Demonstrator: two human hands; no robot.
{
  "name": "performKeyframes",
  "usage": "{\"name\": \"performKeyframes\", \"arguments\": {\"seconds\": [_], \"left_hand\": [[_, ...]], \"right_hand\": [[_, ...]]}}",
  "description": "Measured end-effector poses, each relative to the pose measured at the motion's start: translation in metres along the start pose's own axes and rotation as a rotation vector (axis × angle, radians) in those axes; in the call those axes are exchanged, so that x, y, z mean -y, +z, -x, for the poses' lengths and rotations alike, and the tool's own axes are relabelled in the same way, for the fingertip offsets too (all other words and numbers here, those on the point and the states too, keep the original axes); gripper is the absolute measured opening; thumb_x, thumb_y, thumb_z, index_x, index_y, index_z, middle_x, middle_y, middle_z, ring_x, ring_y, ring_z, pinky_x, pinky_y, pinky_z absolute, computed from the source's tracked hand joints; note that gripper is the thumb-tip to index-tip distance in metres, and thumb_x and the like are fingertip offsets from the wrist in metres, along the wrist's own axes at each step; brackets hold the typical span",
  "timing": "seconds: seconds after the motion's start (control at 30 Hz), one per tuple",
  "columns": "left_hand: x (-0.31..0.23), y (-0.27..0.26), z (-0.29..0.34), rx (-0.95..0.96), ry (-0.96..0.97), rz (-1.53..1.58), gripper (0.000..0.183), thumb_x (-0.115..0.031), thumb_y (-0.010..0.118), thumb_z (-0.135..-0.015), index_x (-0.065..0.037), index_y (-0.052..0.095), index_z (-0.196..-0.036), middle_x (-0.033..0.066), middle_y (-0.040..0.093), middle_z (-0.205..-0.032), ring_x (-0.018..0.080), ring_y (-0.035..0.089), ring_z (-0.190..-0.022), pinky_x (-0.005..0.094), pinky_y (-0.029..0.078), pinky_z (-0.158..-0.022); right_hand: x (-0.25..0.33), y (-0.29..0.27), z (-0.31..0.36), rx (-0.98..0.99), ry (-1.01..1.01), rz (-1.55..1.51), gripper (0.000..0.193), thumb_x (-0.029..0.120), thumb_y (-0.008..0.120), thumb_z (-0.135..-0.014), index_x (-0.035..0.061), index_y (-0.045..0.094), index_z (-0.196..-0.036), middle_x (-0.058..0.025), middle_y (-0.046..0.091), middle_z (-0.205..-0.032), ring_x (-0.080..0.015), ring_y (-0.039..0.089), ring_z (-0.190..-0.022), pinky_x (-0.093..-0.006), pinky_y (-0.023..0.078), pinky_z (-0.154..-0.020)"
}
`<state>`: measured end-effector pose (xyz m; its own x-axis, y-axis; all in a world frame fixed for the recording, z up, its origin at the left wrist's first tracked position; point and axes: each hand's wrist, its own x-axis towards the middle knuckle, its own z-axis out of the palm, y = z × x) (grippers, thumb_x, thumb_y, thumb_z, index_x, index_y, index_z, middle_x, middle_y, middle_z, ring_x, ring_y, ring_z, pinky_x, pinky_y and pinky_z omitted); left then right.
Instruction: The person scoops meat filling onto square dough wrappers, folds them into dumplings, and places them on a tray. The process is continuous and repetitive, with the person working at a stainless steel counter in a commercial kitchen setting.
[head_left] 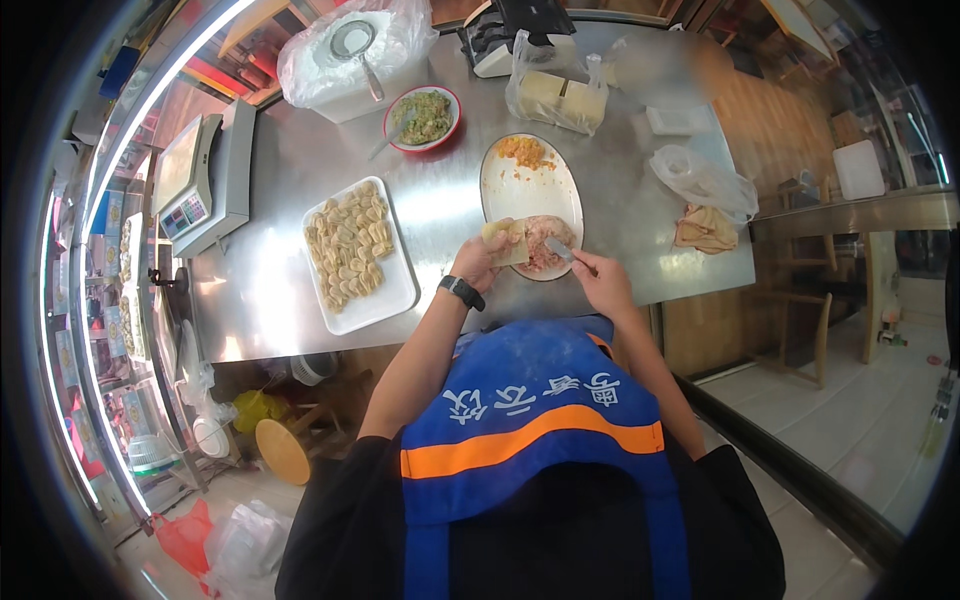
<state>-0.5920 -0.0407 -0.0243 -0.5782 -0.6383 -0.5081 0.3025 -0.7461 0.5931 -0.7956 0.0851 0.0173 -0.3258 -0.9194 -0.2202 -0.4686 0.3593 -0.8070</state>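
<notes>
My left hand (473,264) holds a pale yellow dumpling wrapper (516,254) at the near left edge of a white oval plate (530,198). Closed around its handle, my right hand (606,287) grips a small flat filling spatula (560,249). The blade is at the pink minced meat (546,232) heaped on the plate's near end; whether it touches the meat, I cannot tell. Chopped orange filling (525,152) lies at the plate's far end. Left of my hands, a white tray (388,308) carries rows of folded dumplings (348,245).
Beyond the tray stands a red-rimmed bowl (423,118) of green filling with a spoon. A plastic-lined tub (350,75) holds a strainer. Bagged wrapper stacks (565,100) sit at the back. A scale (190,185) is far left; a cloth (706,230) and plastic bag (704,182) lie right.
</notes>
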Motion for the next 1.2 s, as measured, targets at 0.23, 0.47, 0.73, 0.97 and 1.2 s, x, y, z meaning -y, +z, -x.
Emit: {"name": "performKeyframes", "arguments": {"seconds": [0.23,0.47,0.73,0.97,1.2], "left_hand": [[0.01,0.009,0.003,-0.147,-0.026,0.261,0.039,-0.029,0.037,-0.102,0.003,0.047,-0.123,0.0136,0.057,-0.12,0.0251,0.058,-0.108,0.0393,0.047,-0.096],[0.029,0.001,0.005,-0.255,0.062,0.356,0.042,-0.03,0.035,-0.102,0.006,0.047,-0.12,0.0151,0.058,-0.117,0.0253,0.06,-0.103,0.0379,0.051,-0.09],[0.028,0.005,0.006,-0.252,0.038,0.28,0.043,-0.031,0.035,-0.102,0.006,0.047,-0.12,0.0148,0.058,-0.115,0.0252,0.061,-0.101,0.0383,0.052,-0.089],[0.032,0.006,0.005,-0.224,0.04,0.25,0.043,-0.03,0.036,-0.102,0.006,0.049,-0.12,0.0143,0.059,-0.115,0.0252,0.061,-0.102,0.0394,0.051,-0.087],[0.022,0.004,0.009,-0.209,0.07,0.282,0.044,-0.031,0.034,-0.102,0.006,0.047,-0.122,0.0165,0.056,-0.12,0.0276,0.058,-0.108,0.0418,0.047,-0.095]], "right_hand": [[0.009,0.049,-0.009,0.078,-0.048,-0.184,0.03,0.019,0.058,-0.091,0.0019,0.063,-0.115,-0.0151,0.064,-0.074,-0.0166,0.057,-0.064,-0.0302,0.046,-0.062],[0.042,0.02,0.013,0.196,0.043,-0.009,0.031,0.024,0.056,-0.09,0.0063,0.065,-0.113,-0.0214,0.065,-0.087,-0.0327,0.065,-0.075,-0.0376,0.049,-0.068],[0.058,0.021,0.011,0.042,-0.13,0.427,0.026,0.028,0.058,-0.086,0.0179,0.069,-0.108,-0.015,0.066,-0.076,-0.0329,0.063,-0.07,-0.0434,0.049,-0.062],[0.072,0.018,0.01,0.084,-0.098,0.651,0.024,0.025,0.057,-0.086,0.0206,0.07,-0.106,-0.014,0.067,-0.079,-0.034,0.064,-0.073,-0.0459,0.05,-0.065],[0.052,0.015,0.0,-0.033,-0.098,0.543,0.025,0.024,0.06,-0.083,0.0197,0.07,-0.106,-0.0145,0.066,-0.079,-0.034,0.063,-0.072,-0.0448,0.049,-0.064]]}}
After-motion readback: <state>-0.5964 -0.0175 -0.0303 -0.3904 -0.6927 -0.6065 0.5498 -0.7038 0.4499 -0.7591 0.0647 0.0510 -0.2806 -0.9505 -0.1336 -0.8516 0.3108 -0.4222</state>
